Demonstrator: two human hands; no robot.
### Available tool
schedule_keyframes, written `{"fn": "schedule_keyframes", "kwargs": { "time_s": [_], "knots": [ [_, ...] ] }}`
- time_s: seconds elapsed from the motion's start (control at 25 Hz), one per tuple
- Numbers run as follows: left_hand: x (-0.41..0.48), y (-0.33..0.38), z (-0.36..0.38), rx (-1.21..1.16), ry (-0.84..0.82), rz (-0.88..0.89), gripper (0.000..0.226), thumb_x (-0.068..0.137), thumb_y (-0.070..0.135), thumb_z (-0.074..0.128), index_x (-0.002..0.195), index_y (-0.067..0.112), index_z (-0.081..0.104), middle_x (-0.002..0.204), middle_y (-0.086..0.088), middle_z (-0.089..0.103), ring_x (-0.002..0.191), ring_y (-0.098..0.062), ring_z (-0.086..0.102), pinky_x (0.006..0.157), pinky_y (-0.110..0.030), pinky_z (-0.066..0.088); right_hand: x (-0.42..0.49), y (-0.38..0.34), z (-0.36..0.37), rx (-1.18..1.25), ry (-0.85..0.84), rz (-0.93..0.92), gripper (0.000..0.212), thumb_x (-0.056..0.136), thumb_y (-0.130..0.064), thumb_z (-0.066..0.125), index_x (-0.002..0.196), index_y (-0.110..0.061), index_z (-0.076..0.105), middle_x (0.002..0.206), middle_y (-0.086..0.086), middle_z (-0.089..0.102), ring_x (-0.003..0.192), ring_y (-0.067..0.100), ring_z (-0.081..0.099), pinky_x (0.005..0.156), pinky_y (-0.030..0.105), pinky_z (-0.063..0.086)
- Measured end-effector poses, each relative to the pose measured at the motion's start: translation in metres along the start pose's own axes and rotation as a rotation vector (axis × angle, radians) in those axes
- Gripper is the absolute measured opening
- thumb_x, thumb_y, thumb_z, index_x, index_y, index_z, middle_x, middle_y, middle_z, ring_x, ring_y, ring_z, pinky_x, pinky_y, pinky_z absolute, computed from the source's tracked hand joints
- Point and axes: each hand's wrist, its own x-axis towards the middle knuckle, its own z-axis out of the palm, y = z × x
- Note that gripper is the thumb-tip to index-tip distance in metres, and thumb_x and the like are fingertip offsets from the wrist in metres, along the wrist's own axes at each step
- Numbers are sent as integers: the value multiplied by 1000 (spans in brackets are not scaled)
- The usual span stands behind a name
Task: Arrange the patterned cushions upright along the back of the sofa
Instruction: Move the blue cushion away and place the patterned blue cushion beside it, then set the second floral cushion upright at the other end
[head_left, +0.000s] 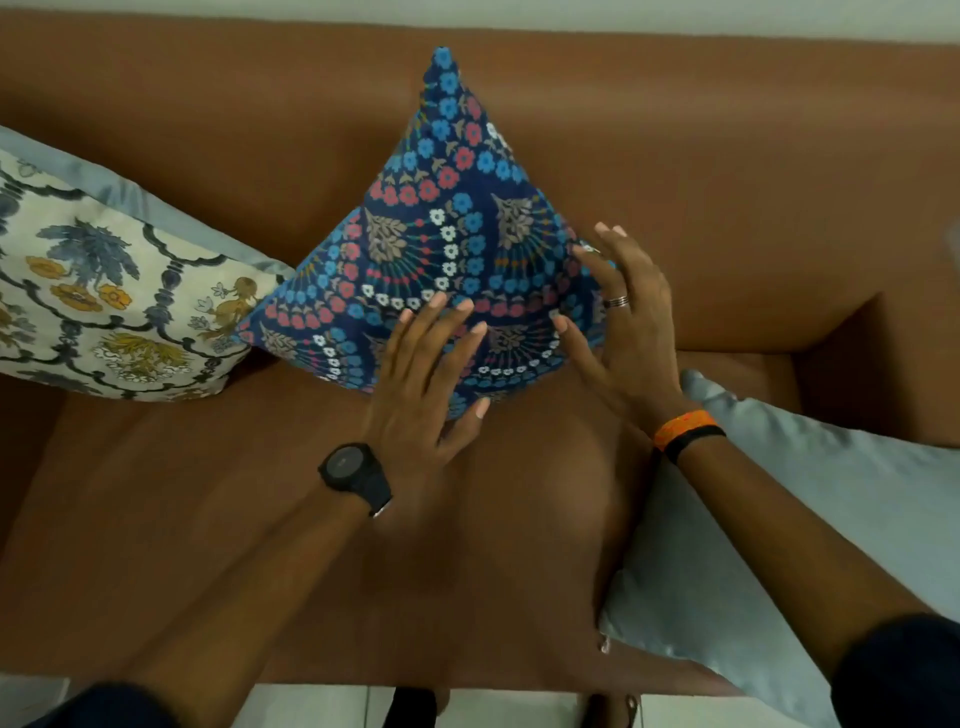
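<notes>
Navy floral-print square cushion (441, 249) stands on one corner against the brown leather sofa (727, 182) back, beside a cream botanical cushion (104, 280). Both hands, left hand (421, 379) and right hand (623, 322), rest flat and unclenched on it, steadying. Next, probably the pale grey cushion (779, 519).

Black watch (356, 475) on left wrist; orange and black bands (685, 434) on right wrist, ring (616, 301), dark sleeves (898, 670)
</notes>
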Motion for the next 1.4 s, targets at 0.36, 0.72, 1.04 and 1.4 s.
{"fn": "schedule_keyframes", "kwargs": {
  "time_s": [0.36, 0.72, 1.04, 1.4],
  "knots": [
    [-108, 224, 155, -114, -516, 167, 94, 93, 69, 58, 164, 19, 20, 173, -9, 20, 162, -29, 11, 127, -53, 26, -202, 186, -187, -207, -397, -67, 58, 85, -15, 59, 143, -6, 60, 159, 23, 50, 152, 42, 42, 124, 62, 35],
    [-155, 324, 220, 172, -703, -101, 124, 61, 68, 86, 159, 39, 17, 165, -19, 26, 151, -46, 29, 97, -68, 54, -317, 268, -257, -409, -522, -330, 75, 88, -5, 46, 160, -23, 36, 167, 25, 37, 158, 41, 26, 124, 68, 25],
    [-71, 269, 161, -484, -565, -611, 62, 90, 45, 65, 141, 66, 36, 146, 33, 44, 135, 14, 44, 118, -22, 38, -259, 291, -260, -297, -596, -214, 82, 87, -57, 65, 161, -37, 35, 166, 13, 44, 154, 36, 38, 121, 75, 32],
    [115, 165, 104, -641, -239, -815, 47, 95, 12, 72, 139, 15, 57, 136, -3, 66, 122, -15, 65, 114, -43, 50, -85, 275, -226, 386, -252, 482, 34, 110, -35, 55, 142, -25, 59, 128, -3, 71, 117, 8, 68, 93, 44, 60]
  ]
}}
